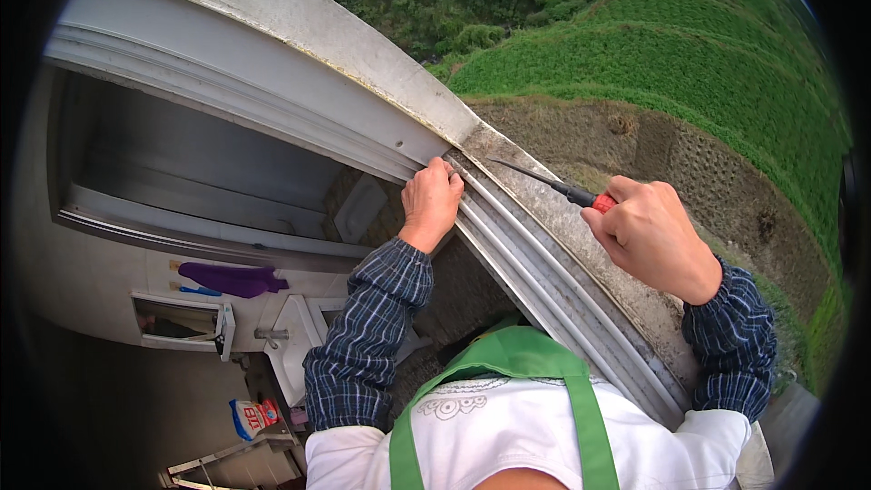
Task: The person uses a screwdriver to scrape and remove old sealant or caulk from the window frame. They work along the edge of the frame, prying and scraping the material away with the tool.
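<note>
My right hand (646, 235) grips a screwdriver (544, 179) by its red and black handle. The dark shaft points left, over the outer concrete sill (578, 231) and towards the corner of the window frame. My left hand (432, 204) rests at the upper end of the white window track (544, 279), its fingers curled in against the metal. What those fingertips hold, if anything, is hidden. Long raised rails run along the track from that hand down towards my body. Dirt lines the grooves and the sill beside them.
Indoors on the left are a white washbasin (294, 340), an open mirror cabinet (182, 320), a purple cloth (231, 279) and a detergent bag (255, 417). An inner window (204, 150) shows farther up. Outside, beyond the sill, the ground drops to a green field (646, 61).
</note>
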### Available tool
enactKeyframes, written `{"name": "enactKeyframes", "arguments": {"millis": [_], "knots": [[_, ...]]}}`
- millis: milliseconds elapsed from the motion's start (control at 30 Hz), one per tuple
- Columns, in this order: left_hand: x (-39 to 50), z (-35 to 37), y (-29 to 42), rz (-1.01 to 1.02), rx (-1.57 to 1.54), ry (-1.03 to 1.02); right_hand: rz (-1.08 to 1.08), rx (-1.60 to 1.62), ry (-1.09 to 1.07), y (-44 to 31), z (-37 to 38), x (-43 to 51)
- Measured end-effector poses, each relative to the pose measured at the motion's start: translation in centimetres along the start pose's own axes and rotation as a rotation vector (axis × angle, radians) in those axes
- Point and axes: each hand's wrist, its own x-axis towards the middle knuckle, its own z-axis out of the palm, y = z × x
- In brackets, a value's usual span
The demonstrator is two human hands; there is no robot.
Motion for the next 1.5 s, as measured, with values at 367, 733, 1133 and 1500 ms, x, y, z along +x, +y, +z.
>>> {"name": "enactKeyframes", "arguments": {"millis": [367,733,1133,1500], "knots": [[0.6,-4.7,0.8,0.071,-0.139,-0.074,0.036,-0.009,0.014,0.0,-0.1,-0.2],[-1.4,0.0,1.7,-0.129,0.001,0.025,0.031,0.017,-0.002,-0.4,0.3,0.0],[-0.5,-0.6,0.2,-0.023,0.011,0.081,0.024,0.003,-0.009,-0.4,-0.1,0.1],[-2.9,-1.5,0.1,0.161,0.168,-0.055,0.04,-0.027,0.025,-0.3,0.1,-0.1]]}}
